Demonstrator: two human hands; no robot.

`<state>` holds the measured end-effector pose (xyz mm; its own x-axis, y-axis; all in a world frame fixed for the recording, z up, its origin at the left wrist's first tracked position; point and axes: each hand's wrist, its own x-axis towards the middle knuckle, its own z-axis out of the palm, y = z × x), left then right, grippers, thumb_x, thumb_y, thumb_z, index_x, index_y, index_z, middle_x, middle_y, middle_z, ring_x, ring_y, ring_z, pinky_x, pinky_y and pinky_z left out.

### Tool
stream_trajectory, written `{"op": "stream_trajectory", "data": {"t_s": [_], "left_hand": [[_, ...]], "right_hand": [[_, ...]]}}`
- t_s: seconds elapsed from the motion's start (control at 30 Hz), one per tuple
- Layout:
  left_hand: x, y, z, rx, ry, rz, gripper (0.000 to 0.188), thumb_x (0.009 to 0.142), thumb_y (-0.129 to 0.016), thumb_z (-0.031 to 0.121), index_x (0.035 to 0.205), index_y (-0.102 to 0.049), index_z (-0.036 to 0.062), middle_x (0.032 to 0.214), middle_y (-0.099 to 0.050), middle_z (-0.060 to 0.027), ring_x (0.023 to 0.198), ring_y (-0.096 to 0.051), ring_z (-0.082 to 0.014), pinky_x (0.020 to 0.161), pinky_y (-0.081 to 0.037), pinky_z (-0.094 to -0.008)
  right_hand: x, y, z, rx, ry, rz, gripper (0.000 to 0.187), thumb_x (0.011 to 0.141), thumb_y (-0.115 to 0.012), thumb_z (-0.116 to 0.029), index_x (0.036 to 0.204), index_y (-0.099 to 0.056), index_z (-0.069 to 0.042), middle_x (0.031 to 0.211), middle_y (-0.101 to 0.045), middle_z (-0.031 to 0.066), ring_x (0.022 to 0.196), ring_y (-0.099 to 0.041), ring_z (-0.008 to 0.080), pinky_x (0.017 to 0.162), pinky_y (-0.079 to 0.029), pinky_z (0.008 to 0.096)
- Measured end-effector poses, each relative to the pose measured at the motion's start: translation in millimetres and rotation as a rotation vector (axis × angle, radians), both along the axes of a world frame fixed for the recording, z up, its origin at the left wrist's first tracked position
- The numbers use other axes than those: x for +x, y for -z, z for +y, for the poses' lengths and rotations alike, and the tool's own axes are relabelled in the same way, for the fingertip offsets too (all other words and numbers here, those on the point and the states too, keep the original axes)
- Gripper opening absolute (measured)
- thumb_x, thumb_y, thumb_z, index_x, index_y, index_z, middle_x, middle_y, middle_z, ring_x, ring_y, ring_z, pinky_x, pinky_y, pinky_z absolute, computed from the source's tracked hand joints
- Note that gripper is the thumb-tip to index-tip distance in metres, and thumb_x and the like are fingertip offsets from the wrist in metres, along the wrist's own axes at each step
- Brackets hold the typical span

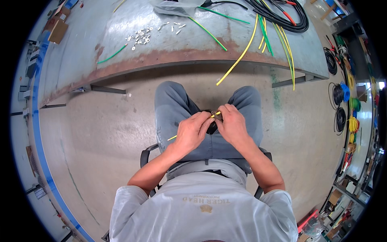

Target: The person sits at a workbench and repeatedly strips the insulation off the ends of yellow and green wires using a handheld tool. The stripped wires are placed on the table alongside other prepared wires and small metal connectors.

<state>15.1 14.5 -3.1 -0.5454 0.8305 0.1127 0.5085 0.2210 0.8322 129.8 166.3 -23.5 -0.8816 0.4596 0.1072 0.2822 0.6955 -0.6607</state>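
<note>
I sit with both hands together over my lap, a short yellow-green wire (172, 138) running between them. My left hand (192, 128) is closed in a pinch on the wire, whose tail sticks out below that palm. My right hand (232, 124) is closed too, its thumb and fingertips gripping the wire near its other end. Just below the fingertips a black object (212, 128) shows between the hands; they cover much of it, so its kind cannot be made out.
On the metal workbench (161, 51) ahead lie a pile of metal cable lugs (142, 36), a green wire (113, 54), a clear plastic bag (173, 8) and a black cable coil (296, 24). Yellow wires (238, 56) overhang its edge. Coiled cables (340, 119) are at right.
</note>
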Motion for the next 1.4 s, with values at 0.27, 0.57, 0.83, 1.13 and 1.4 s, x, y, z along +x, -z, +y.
{"op": "stream_trajectory", "data": {"t_s": [0.27,0.57,0.83,1.13,1.4], "left_hand": [[-9,-9,0,-0.061,0.134,-0.185,0.013,0.108,-0.068,0.013,0.109,-0.069,0.0004,0.089,-0.069,-0.0191,0.077,-0.067,-0.0381,0.069,-0.053,-0.0419],[-19,3,-1,-0.035,0.204,-0.939,0.025,0.116,-0.060,0.024,0.105,-0.069,0.0040,0.069,-0.048,0.0045,0.064,-0.042,-0.0041,0.055,-0.034,-0.0265],[-10,6,-8,0.031,0.215,-0.966,0.033,0.118,-0.054,0.033,0.106,-0.069,0.0062,0.071,-0.045,0.0064,0.057,-0.033,-0.0030,0.049,-0.026,-0.0242],[-23,-14,-8,-0.119,0.297,-1.641,0.032,0.118,-0.055,0.031,0.112,-0.070,0.0042,0.071,-0.041,0.0074,0.058,-0.031,-0.0030,0.050,-0.023,-0.0240],[-10,10,-4,0.054,0.090,0.129,0.013,0.105,-0.066,0.015,0.096,-0.065,0.0060,0.075,-0.061,-0.0132,0.068,-0.068,-0.0322,0.058,-0.049,-0.0470]], "right_hand": [[6,-11,24,-0.890,-0.187,-0.300,0.019,0.098,-0.071,-0.016,0.097,-0.063,0.001,0.092,-0.063,0.0186,0.092,-0.066,0.0420,0.078,-0.052,0.0496],[1,1,3,-0.298,-0.028,0.024,0.013,0.094,-0.070,-0.009,0.101,-0.065,0.000,0.094,-0.064,0.0182,0.093,-0.066,0.0424,0.079,-0.052,0.0478],[4,2,9,-0.463,-0.163,-0.011,0.020,0.089,-0.072,-0.003,0.108,-0.065,-0.002,0.106,-0.067,0.0174,0.097,-0.067,0.0405,0.082,-0.054,0.0478],[-1,0,10,-0.202,-0.208,0.261,0.023,0.086,-0.075,-0.003,0.106,-0.064,-0.004,0.104,-0.066,0.0145,0.100,-0.067,0.0399,0.084,-0.056,0.0482],[1,-14,-6,-0.208,0.014,-0.320,0.020,0.098,-0.071,-0.020,0.107,-0.067,-0.003,0.106,-0.073,0.0235,0.104,-0.069,0.0471,0.086,-0.055,0.0550]]}}
